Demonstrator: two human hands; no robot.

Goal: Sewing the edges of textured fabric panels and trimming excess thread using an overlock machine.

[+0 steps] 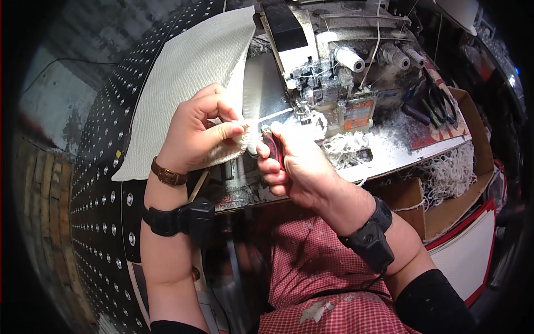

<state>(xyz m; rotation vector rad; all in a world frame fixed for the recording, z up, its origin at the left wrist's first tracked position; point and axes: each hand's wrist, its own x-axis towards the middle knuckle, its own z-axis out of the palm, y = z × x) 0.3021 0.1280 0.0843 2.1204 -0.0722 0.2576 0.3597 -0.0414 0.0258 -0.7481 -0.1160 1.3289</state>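
Note:
A cream textured fabric piece [192,64] lies across the left of the work surface. My left hand [201,131] pinches its corner between thumb and fingers. From that corner a white thread chain [276,114] runs to the needle area of an overlock sewing machine [308,92]. Just right of the corner, my right hand [303,164] is closed round a small tool with a red-and-black handle [273,147]. The tool's working end is close to the thread chain, but thumb and glare partly hide it.
White thread waste [347,147] lies in front of the machine, and more fills a cardboard box [484,172] at the right. Dark-handled scissors [439,108] rest beside the machine. A black studded panel [103,195] stands at left. Lint covers much of the machine.

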